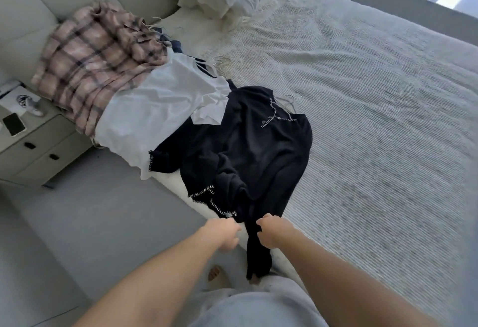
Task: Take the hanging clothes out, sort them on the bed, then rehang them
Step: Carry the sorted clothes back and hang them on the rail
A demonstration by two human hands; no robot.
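two hands, left hand (227,233) and right hand (269,233), pinched black top (248,151) hem at bed (362,119) edge; pulling risked dragging it off its hanger (289,105).

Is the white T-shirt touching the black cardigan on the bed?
Touching. The head view shows the white T-shirt's sleeve lying over the black cardigan's shoulder, overlapping it with no gap.

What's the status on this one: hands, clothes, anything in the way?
Left hand and right hand both grip the black top's hem at the bed edge. White shirt overlaps its shoulder. Hanger still in collar.
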